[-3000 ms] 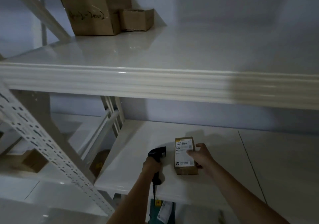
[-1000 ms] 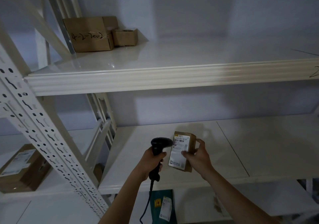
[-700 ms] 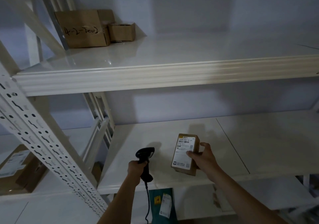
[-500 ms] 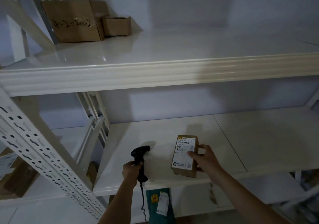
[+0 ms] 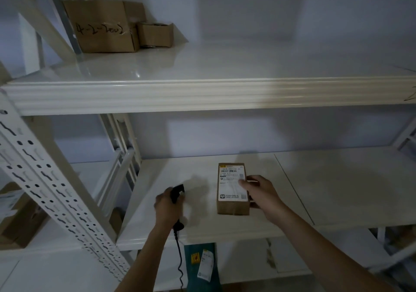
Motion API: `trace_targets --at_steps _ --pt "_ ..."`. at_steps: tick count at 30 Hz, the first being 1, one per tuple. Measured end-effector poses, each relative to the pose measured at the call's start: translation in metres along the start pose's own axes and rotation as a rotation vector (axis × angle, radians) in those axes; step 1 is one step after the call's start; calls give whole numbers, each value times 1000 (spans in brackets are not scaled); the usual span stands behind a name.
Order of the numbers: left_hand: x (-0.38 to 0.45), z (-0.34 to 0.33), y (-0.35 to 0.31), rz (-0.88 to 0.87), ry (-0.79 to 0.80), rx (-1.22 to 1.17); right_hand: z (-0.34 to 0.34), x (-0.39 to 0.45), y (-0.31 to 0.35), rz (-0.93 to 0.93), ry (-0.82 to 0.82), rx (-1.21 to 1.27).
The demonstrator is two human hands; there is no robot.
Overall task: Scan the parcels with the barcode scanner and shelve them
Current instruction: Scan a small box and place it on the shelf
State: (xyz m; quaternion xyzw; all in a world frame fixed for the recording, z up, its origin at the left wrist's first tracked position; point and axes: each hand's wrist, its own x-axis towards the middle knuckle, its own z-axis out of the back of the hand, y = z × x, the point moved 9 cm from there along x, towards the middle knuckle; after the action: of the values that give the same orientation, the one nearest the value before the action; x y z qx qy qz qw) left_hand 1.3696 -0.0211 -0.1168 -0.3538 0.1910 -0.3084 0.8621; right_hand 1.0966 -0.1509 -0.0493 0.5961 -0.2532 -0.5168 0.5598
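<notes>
far left, lower level: a cardboard box with a white label sits behind the perforated steel upright, which is painted off-white and punched with slots.

upper shelf, left rear: a large cardboard box with handwritten marking stands touching a small open-topped carton. the shelf boards are glossy white, with a ribbed front lip.

left hand: fingers curled round the grip of the barcode scanner, a black plastic pistol-shaped unit, held low over the front of the middle shelf. its coiled black cable hangs below the shelf edge. the scanner head is beside the parcel, not aimed at the label.

parcel: a small, oblong kraft-cardboard box, lying flat on the middle shelf with its white printed label and barcode facing up. it is near the front, centre.

right hand: rests against the parcel's right side, thumb laid over the label edge, fingers round the far side; whether the hold is firm or loosening cannot be told.

judgement: the step in hand is shelving, the parcel being set down. the next move calls for releasing the box squarely, label legible, then fetching a further parcel.

below the shelf: a green packet with a white label.
</notes>
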Motion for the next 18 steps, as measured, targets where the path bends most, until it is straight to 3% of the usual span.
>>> trace_targets --at_steps 3,6,10,15,18 --pt "-45 12 -86 -264 195 -253 0 -6 21 40 -11 17" --pt "-92 18 -144 -443 372 -363 -5 -17 50 97 -2 3" --pt "-113 53 -174 -564 190 -279 -12 -44 92 214 61 -123" --pt "-138 114 -194 -576 58 -255 -28 -113 142 462 361 -363" --pt "-163 152 -210 -595 1 -170 -29 -151 172 649 367 -497"
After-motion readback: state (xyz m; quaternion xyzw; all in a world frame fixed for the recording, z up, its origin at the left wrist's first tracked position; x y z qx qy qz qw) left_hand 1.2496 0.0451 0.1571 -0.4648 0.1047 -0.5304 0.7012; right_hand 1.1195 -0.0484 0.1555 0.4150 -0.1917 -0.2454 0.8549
